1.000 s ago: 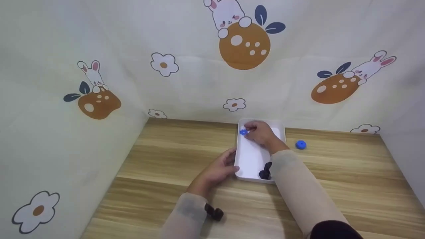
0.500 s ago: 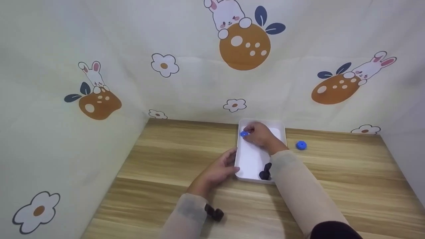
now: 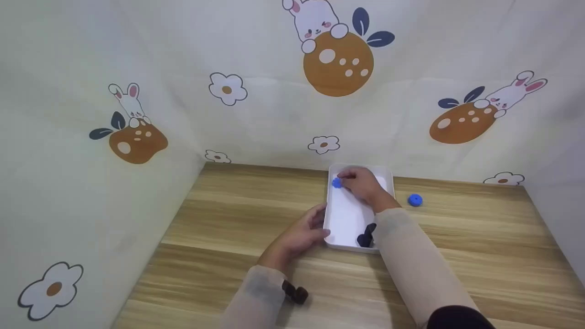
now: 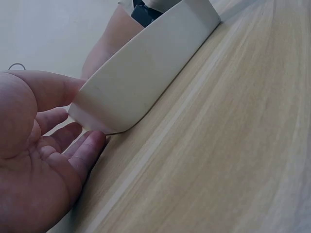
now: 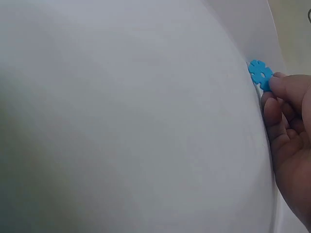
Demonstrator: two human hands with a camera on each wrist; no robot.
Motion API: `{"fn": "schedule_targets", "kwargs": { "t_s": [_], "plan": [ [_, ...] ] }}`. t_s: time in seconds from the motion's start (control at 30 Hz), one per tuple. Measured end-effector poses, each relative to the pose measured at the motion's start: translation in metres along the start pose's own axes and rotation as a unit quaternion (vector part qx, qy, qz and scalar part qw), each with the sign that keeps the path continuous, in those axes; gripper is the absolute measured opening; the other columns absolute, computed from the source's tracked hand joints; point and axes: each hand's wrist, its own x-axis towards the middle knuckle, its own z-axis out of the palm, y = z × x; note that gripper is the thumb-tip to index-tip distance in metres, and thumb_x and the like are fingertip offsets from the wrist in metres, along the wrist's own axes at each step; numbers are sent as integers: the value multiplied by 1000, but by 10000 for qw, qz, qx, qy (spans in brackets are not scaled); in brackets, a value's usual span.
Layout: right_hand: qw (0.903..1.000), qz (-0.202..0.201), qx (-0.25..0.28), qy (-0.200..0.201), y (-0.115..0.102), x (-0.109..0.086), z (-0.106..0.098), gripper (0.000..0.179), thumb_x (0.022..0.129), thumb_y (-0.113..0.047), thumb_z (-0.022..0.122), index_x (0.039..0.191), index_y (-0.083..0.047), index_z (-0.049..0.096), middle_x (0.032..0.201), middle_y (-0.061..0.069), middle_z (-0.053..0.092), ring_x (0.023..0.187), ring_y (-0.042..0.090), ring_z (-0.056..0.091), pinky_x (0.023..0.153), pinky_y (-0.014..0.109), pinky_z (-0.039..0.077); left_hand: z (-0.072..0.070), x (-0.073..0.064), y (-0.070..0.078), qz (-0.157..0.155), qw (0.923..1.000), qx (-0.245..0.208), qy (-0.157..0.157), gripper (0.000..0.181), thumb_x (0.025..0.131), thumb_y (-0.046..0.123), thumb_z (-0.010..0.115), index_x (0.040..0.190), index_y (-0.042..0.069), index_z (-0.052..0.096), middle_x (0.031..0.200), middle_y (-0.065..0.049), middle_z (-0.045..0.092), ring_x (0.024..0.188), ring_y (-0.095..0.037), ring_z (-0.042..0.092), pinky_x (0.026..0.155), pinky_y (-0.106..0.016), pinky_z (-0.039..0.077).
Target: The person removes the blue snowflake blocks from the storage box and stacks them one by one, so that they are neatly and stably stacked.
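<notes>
My right hand (image 3: pixel 361 183) is over the far left part of a white tray (image 3: pixel 345 221). Between thumb and fingertips it pinches a small blue notched snowflake disc (image 3: pixel 337 183). From the right wrist, the disc (image 5: pixel 261 75) stands upright close to the tray's wall, its slots and middle hole showing. My left hand (image 3: pixel 299 233) holds the tray's near left side. In the left wrist view its thumb lies at the rim of the tray (image 4: pixel 146 68), with the other fingers lower against the wall.
A thicker blue notched piece (image 3: pixel 415 199), perhaps stacked discs, lies on the wooden table (image 3: pixel 219 214) right of the tray. Black wrist devices (image 3: pixel 296 292) stick out from the sleeves. Printed curtains (image 3: pixel 269 119) close off the back and sides.
The blue disc has turned slightly between the right fingertips, its face showing more fully than half a second ago. My left hand and the tray have stayed in place.
</notes>
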Motion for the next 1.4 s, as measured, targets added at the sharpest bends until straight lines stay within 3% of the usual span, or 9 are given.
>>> {"fn": "schedule_targets", "kwargs": {
  "t_s": [0.27,0.53,0.7,0.8,0.97,1.4],
  "plan": [
    [9979,173,600,192,-4,0,-4,23,105,-21,65,122,-11,77,103,9,74,91,20,68,82,29,58,0,1,0,-38,10000,61,66,81,98,3,66,169,7,27,172,-21,37,160,-38,37,131,-50,37],
    [9965,137,702,432,-13,3,-17,27,106,-21,63,125,-7,76,113,14,76,96,22,71,83,30,61,0,1,1,-120,9998,82,106,81,100,7,68,169,10,28,173,-18,38,161,-36,37,132,-50,35],
    [9962,271,692,446,-26,0,-33,31,106,-22,63,129,-5,75,123,15,77,94,15,73,87,27,63,0,0,2,-155,9998,76,115,80,100,7,68,169,10,28,174,-17,37,162,-35,35,133,-50,33],
    [9942,353,927,407,-32,-6,-38,30,106,-19,63,129,-2,74,126,17,76,94,14,74,87,25,65,0,-1,3,-176,9997,99,142,80,99,7,69,169,11,29,174,-16,38,162,-34,36,133,-49,32],
    [9875,543,1447,305,-36,-19,-46,30,107,-17,62,132,-2,72,132,17,72,109,24,73,89,23,65,0,0,2,-86,9999,66,91,80,99,5,67,169,9,28,169,-20,43,159,-36,40,131,-51,36],
    [9729,764,2110,555,-17,-63,-84,38,106,-26,67,138,-5,69,133,11,68,119,26,70,99,23,63,-1,1,1,-188,9997,118,115,80,100,6,68,169,10,29,172,-18,38,162,-34,35,134,-49,30]
  ]
}}
